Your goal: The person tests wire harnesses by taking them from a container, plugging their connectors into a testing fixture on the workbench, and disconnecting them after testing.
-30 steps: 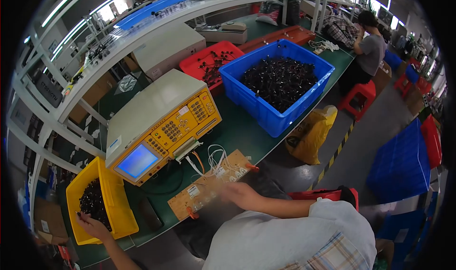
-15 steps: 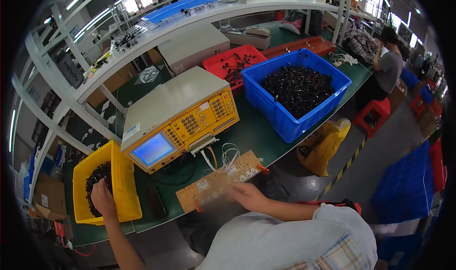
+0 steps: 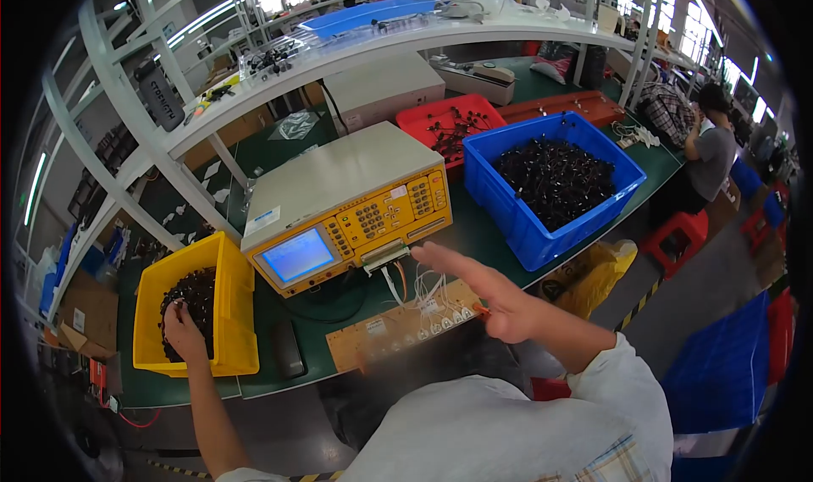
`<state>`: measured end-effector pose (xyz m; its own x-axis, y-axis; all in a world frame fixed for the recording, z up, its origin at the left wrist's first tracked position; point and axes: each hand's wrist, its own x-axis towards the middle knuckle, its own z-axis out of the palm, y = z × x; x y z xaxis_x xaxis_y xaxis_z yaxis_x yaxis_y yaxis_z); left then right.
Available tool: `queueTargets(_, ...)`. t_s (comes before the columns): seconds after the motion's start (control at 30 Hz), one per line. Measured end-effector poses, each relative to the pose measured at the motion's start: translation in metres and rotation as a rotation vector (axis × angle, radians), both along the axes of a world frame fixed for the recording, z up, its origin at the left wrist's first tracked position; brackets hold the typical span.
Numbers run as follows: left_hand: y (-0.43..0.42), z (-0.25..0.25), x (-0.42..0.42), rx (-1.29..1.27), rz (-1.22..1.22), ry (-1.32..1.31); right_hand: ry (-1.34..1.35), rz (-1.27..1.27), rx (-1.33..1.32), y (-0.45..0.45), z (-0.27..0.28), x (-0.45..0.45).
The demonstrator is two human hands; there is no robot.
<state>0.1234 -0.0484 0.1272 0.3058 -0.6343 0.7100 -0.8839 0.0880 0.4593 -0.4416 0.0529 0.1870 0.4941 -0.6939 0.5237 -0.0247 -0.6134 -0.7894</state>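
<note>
My left hand [image 3: 184,331] is inside the yellow bin [image 3: 239,313], low over a heap of small black cables [image 3: 200,291]. Its thumb and fingers are closed at the heap, with a dark bit of cable between the tips. My right hand [image 3: 483,291] is in the air above the right end of a wooden test board [image 3: 349,346], its fingers stretched out and nothing in them. White connectors [image 3: 446,322] line the board's edge, and white wires [image 3: 432,289] rise from it to a yellow-fronted tester [image 3: 373,219] with a lit screen.
A blue bin [image 3: 542,249] heaped with black cables stands right of the tester, a red tray [image 3: 411,126] behind it. A dark flat object [image 3: 290,351] lies beside the yellow bin. A white shelf [image 3: 356,54] spans above. Another person [image 3: 714,156] sits far right.
My right hand has risen from the board's front edge, moving forward and right with fingers extended. My left hand stays in the yellow bin. The whole view has shifted slightly.
</note>
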Motion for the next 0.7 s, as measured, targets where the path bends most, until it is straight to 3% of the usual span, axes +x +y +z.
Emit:
queueTargets(0.13,-0.003,0.002,-0.004,0.099,0.029,-0.049,-0.248,0.478,-0.044,0.025,0.099,0.015)
queueTargets(0.27,-0.005,-0.003,-0.004,0.064,0.023,-0.022,-0.296,0.812,-0.123,0.042,0.139,0.039)
queueTargets(0.4,-0.004,-0.005,0.004,0.188,0.041,-0.035,-0.225,0.884,-0.179,0.045,0.153,0.049)
queueTargets(0.5,-0.008,-0.008,0.001,0.121,-0.022,-0.075,-0.2,0.889,-0.207,0.043,0.162,0.05)
queueTargets(0.57,-0.003,0.002,-0.009,0.213,0.003,-0.008,-0.173,0.88,-0.218,0.041,0.166,0.05)
queueTargets(0.7,-0.009,-0.007,-0.003,0.163,-0.051,0.077,-0.128,0.888,-0.226,0.037,0.171,0.05)
